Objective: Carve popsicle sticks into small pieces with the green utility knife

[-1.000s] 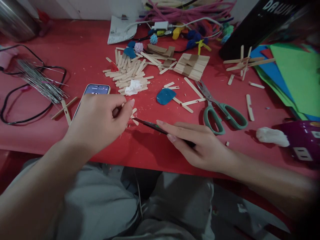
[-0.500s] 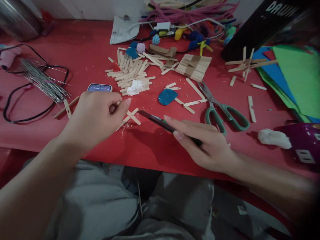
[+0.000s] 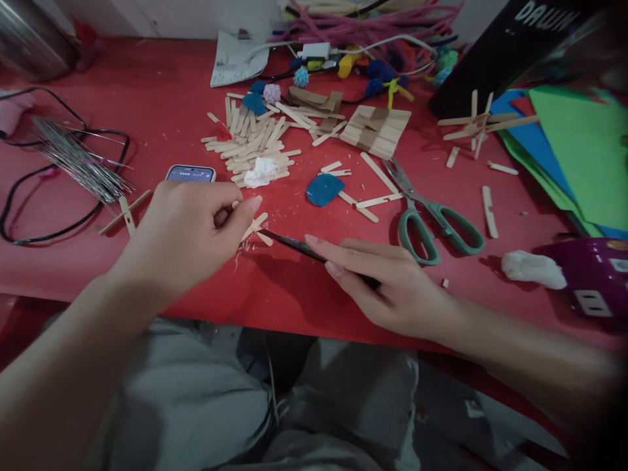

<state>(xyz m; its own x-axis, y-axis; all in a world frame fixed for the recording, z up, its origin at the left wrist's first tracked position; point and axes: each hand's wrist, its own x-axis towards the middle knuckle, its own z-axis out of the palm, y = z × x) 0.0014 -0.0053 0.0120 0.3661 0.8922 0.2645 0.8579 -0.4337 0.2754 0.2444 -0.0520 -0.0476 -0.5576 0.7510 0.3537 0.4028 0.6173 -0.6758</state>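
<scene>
While right hand point(image 3: 390, 280) grips knife point(image 3: 297, 246) — table edge point(image 3: 294, 328) near.

A big red table point(image 3: 161, 104) goes from the left side to the right. Behind it, at the far side, is a whitish wall point(image 3: 184, 18). The floor point(image 3: 446, 432) looks grey, near and to the right, under the table. The light is dim, and it is very dark at the near right corner.
</scene>
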